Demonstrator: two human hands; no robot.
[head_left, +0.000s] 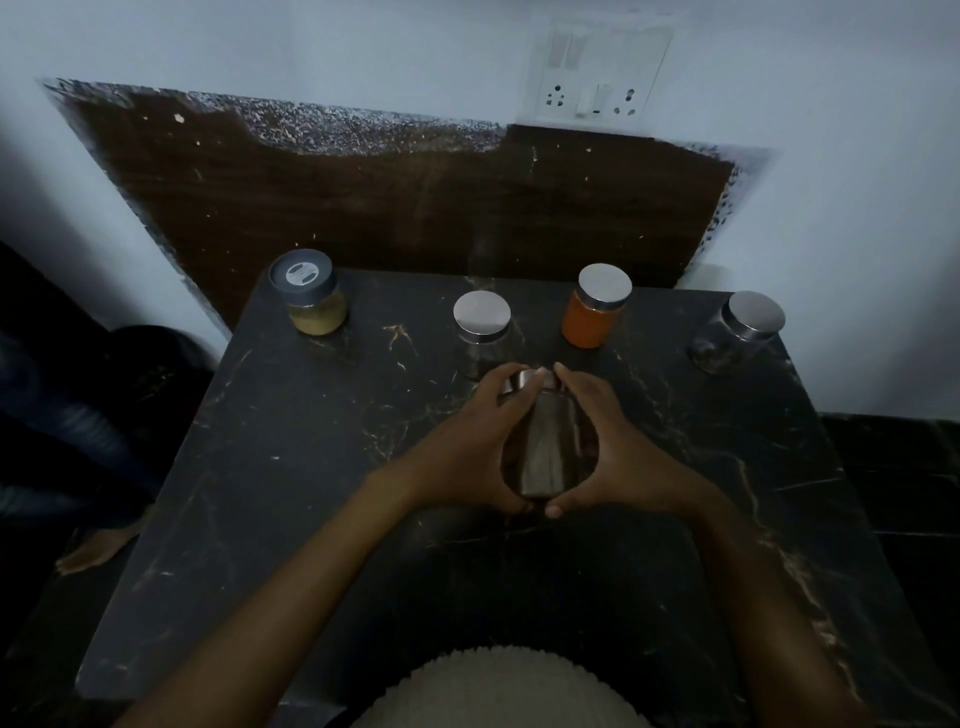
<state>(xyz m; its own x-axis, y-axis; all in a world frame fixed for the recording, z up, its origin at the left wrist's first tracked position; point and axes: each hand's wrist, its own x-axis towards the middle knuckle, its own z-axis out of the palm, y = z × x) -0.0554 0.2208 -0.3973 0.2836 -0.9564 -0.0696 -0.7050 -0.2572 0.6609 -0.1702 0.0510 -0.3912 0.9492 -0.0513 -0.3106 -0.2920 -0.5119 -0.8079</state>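
While between left hand (467, 452) and right hand (618, 457), jar (548, 447) lengthwise, lid (522, 382) farthest.

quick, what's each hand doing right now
left hand: curled round the jar, holding it
right hand: holding the same jar

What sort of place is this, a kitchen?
Probably a home kitchen corner: an orange jar and a yellow jar, likely spices, stand lidded on a dark marble table, by a wall with a socket plate. The left hand and right hand hold a dark jar.
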